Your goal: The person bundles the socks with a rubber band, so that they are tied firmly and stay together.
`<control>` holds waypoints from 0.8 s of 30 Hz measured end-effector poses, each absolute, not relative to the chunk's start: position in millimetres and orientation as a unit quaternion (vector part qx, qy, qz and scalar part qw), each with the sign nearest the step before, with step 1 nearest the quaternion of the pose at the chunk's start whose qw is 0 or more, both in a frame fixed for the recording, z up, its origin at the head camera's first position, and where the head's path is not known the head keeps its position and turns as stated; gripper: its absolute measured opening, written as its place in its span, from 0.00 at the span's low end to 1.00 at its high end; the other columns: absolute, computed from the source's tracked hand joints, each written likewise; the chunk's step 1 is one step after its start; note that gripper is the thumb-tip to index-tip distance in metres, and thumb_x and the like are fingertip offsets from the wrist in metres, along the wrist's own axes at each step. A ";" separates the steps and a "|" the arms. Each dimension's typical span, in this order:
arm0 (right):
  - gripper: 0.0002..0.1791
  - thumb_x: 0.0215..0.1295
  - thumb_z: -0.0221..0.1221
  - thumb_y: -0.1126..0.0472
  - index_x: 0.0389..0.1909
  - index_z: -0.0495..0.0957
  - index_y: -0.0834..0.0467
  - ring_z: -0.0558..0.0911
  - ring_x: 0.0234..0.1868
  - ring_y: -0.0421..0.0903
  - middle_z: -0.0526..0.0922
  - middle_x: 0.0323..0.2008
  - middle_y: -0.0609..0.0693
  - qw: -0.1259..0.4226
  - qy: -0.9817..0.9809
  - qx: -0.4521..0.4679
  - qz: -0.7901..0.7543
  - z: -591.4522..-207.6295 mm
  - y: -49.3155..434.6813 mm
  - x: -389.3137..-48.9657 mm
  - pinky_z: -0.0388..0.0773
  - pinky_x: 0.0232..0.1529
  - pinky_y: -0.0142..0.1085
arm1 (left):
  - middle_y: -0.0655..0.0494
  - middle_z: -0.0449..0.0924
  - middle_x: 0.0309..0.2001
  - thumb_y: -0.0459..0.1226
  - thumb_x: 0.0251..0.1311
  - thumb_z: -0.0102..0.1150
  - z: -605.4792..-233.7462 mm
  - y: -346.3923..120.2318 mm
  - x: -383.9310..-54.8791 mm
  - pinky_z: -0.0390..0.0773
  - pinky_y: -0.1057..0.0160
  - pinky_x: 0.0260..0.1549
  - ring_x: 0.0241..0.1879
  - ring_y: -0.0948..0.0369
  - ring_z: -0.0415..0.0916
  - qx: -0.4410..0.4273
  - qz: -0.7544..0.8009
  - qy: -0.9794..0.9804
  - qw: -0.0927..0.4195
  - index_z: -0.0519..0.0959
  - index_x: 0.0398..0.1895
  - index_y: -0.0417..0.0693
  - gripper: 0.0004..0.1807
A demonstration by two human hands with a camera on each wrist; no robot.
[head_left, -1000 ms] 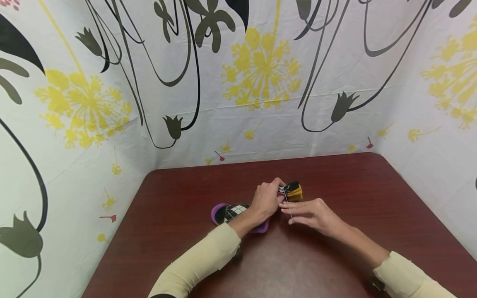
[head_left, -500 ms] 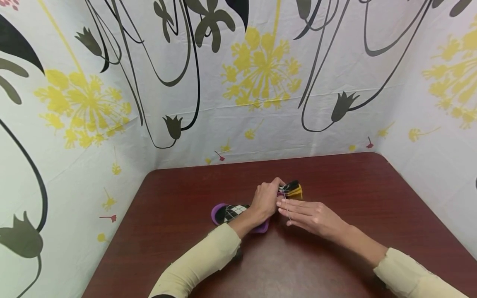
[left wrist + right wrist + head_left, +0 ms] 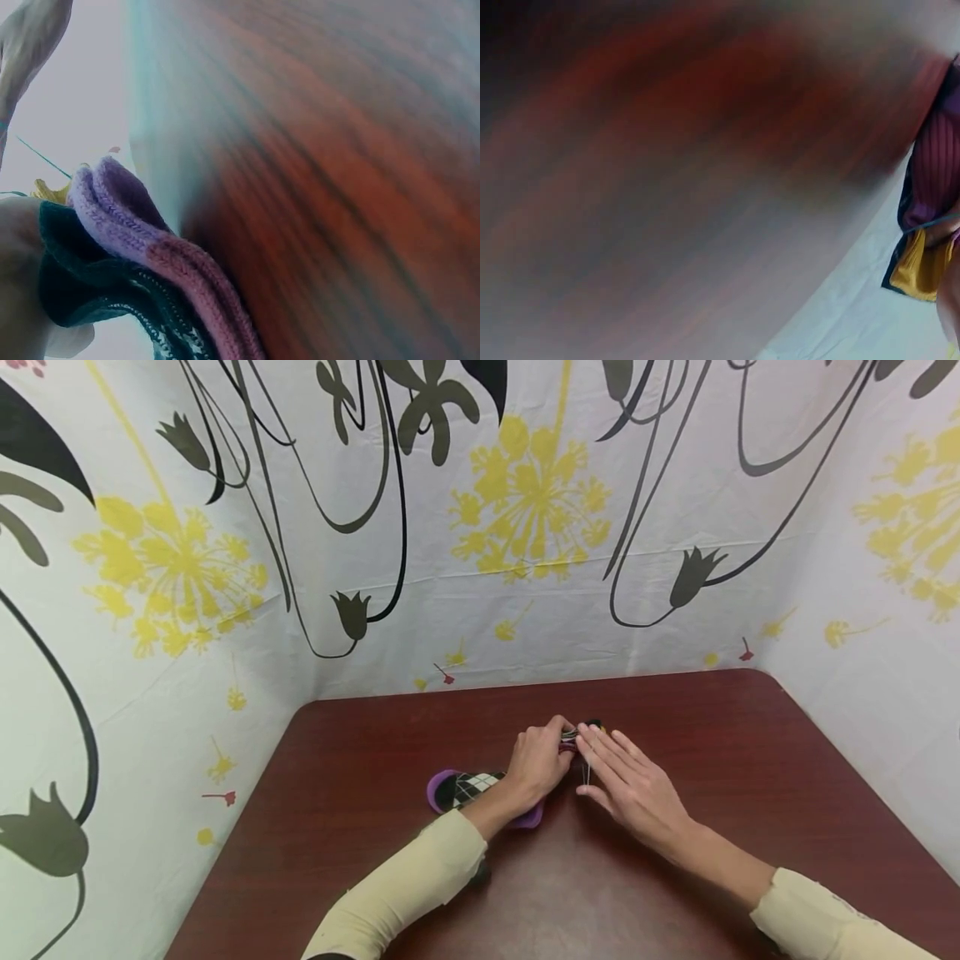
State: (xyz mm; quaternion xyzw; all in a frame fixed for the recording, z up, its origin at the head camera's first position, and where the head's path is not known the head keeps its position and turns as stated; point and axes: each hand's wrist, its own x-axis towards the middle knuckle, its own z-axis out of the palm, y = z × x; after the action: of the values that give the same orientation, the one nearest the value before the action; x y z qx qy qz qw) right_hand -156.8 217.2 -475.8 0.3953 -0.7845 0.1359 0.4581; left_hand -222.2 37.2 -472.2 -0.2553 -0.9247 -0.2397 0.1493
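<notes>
A bundle of socks [image 3: 474,787] in black-and-white argyle and purple lies across the table, gripped near its far end by my left hand [image 3: 536,764]. Its purple and pink knit [image 3: 150,232] shows in the left wrist view, beside dark patterned knit. Mustard sock cuffs [image 3: 919,274] stick out past the grip in the right wrist view. A thin pale band [image 3: 587,774], perhaps a rubber band, runs from the bundle to my right hand [image 3: 637,793]. That hand's fingers are straight and overlap the cuffs, its thumb spread apart, with the band stretched between.
The dark red wooden table [image 3: 712,735] carries the bundle near its middle. Behind and on both sides hangs a white cloth [image 3: 420,560] printed with flowers. A small dark object [image 3: 480,870] shows beside the left sleeve.
My right hand has moved up and forward over the sock cuffs, with its thumb now spread from straightened fingers. The band has shifted with it. The left hand keeps its grip.
</notes>
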 end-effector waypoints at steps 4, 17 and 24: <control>0.37 0.85 0.45 0.41 0.71 0.73 0.70 0.80 0.66 0.64 0.76 0.70 0.65 0.433 -0.830 0.318 0.150 -480.3 214.6 -152.1 0.58 0.78 0.47 | 0.55 0.91 0.40 0.38 0.65 0.74 -473.3 38.7 -222.4 0.83 0.62 0.32 0.35 0.57 0.88 -0.251 -0.241 -0.924 0.158 0.83 0.54 0.52 0.16; 0.30 0.87 0.45 0.46 0.57 0.80 0.71 0.84 0.55 0.64 0.86 0.52 0.65 0.373 -0.884 0.213 0.184 -471.6 209.7 -154.1 0.77 0.52 0.58 | 0.57 0.90 0.43 0.37 0.64 0.75 -476.3 39.6 -220.3 0.84 0.60 0.34 0.36 0.57 0.87 -0.258 -0.259 -0.911 0.190 0.79 0.50 0.52 0.16; 0.16 0.84 0.53 0.58 0.44 0.85 0.64 0.84 0.43 0.60 0.87 0.39 0.59 0.270 -0.915 0.133 0.267 -455.7 208.0 -152.0 0.78 0.45 0.57 | 0.60 0.89 0.42 0.35 0.60 0.76 -478.2 41.2 -221.2 0.84 0.58 0.34 0.36 0.56 0.87 -0.262 -0.258 -0.909 0.196 0.79 0.47 0.52 0.16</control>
State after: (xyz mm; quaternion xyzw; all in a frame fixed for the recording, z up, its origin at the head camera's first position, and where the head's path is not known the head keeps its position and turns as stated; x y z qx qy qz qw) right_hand -152.0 208.0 -455.7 0.1331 -0.9153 0.2672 0.2702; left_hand -221.2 41.2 -478.2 -0.2621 -0.9090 -0.2576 0.1965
